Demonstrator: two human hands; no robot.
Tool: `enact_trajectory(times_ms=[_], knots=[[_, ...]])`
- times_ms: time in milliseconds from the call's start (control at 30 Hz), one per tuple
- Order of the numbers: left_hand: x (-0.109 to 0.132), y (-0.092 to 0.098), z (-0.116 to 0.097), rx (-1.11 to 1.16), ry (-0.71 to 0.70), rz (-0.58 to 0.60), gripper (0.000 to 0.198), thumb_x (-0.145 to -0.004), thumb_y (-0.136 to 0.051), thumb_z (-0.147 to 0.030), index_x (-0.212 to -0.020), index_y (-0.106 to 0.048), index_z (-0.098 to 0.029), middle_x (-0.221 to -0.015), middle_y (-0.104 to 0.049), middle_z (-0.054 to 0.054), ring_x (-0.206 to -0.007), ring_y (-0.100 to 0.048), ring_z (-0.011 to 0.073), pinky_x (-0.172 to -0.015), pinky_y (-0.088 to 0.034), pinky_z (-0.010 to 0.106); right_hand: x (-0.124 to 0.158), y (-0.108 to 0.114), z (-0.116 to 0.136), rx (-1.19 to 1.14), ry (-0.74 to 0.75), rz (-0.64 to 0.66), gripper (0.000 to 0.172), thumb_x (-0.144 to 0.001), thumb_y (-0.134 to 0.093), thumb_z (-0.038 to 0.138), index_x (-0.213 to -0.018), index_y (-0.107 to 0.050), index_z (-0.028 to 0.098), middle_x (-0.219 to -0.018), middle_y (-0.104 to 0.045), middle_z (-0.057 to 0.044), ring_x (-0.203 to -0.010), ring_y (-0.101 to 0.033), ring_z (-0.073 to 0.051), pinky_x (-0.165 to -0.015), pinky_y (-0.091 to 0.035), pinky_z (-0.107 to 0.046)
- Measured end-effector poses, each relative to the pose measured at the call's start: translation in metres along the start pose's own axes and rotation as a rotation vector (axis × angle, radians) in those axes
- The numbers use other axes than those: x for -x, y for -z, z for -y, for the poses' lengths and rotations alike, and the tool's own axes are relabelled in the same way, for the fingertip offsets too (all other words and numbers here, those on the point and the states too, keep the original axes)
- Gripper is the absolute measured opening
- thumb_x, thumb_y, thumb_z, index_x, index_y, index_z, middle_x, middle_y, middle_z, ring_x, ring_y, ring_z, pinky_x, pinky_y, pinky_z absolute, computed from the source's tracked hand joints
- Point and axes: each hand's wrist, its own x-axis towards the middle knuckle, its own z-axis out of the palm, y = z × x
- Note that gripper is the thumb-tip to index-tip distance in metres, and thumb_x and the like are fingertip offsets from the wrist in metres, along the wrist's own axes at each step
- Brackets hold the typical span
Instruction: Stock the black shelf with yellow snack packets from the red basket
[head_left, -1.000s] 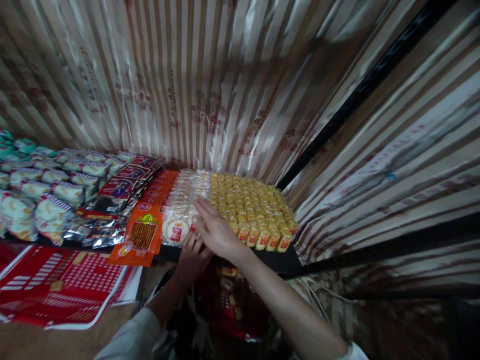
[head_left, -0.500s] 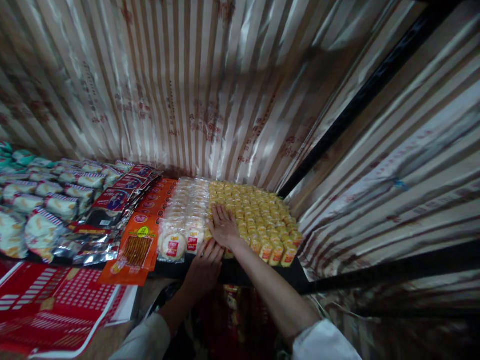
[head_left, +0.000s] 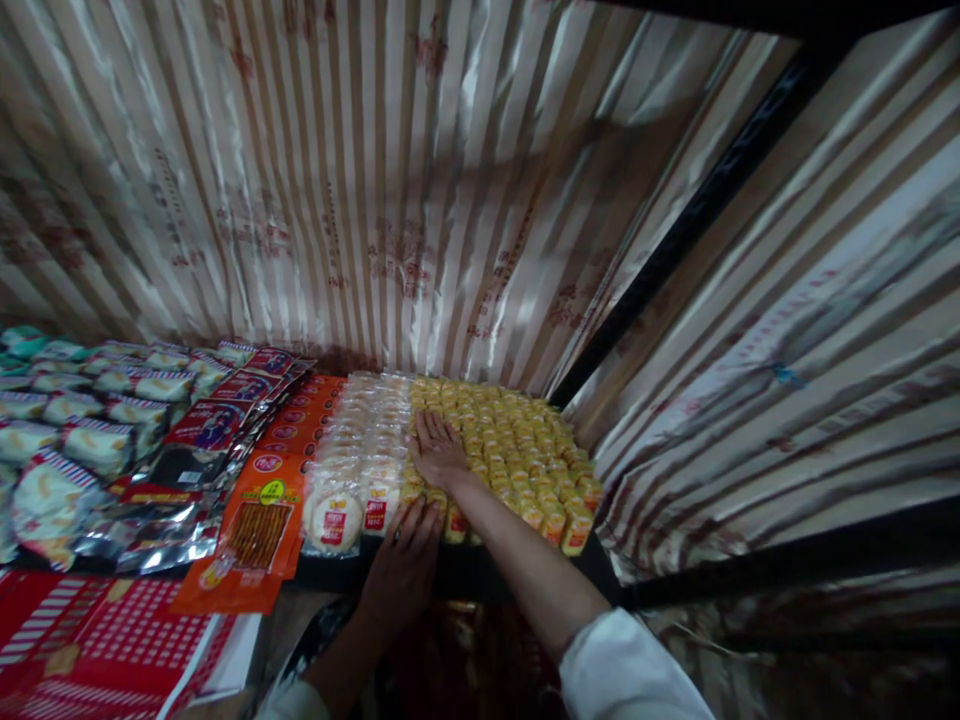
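My right hand lies flat, fingers spread, on the left rows of the small yellow snack packs laid out on the dark shelf. My left hand rests at the shelf's front edge, fingers stretched against the front yellow packs next to the clear packs of round white cakes. Neither hand grips anything.
Orange snack bags lie left of the cakes, then dark red and silver foil bags and white striped packs further left. A red printed carton sits lower left. Striped shiny curtain surrounds the shelf; a black frame bar runs at right.
My right hand has moved from the front of the cake packs further back onto the yellow packs and flattened. My left hand came up to the shelf's front edge. The camera tilted upward.
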Motion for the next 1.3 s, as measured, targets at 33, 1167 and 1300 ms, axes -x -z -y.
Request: enact_trajectory(times_ms=[33, 1167, 1300], knots=[[-0.001, 0.000, 0.000, -0.006, -0.005, 0.000, 0.047, -0.086, -0.038, -0.018, -0.132, -0.042, -0.014, -0.140, -0.042, 0.005, -0.135, -0.026, 0.0253, -0.109, -0.025, 0.041, 0.000, 0.000, 0.000, -0.005, 0.003, -0.003, 0.064, -0.093, -0.007, 0.049, -0.146, -0.006, 0.015, -0.152, -0.010, -0.006, -0.140, -0.004, -0.016, -0.111, -0.001, -0.034], [-0.006, -0.001, -0.001, -0.106, -0.010, -0.037, 0.050, -0.081, -0.040, -0.017, -0.130, -0.047, -0.018, -0.144, -0.037, 0.002, -0.134, -0.027, 0.0257, -0.113, -0.013, 0.044, -0.077, 0.017, -0.019, 0.000, -0.053, -0.030, 0.060, -0.093, -0.012, 0.048, -0.146, -0.011, 0.019, -0.152, -0.013, -0.009, -0.140, -0.003, -0.019, -0.111, -0.002, -0.036], [-0.005, -0.002, 0.000, -0.084, -0.011, -0.037, 0.049, -0.081, -0.041, -0.017, -0.130, -0.047, -0.018, -0.145, -0.036, 0.003, -0.134, -0.026, 0.0265, -0.112, -0.016, 0.045, -0.080, 0.013, -0.021, -0.017, -0.022, -0.014, 0.062, -0.093, -0.010, 0.049, -0.146, -0.012, 0.017, -0.152, -0.012, -0.010, -0.140, -0.004, -0.019, -0.112, -0.001, -0.035]])
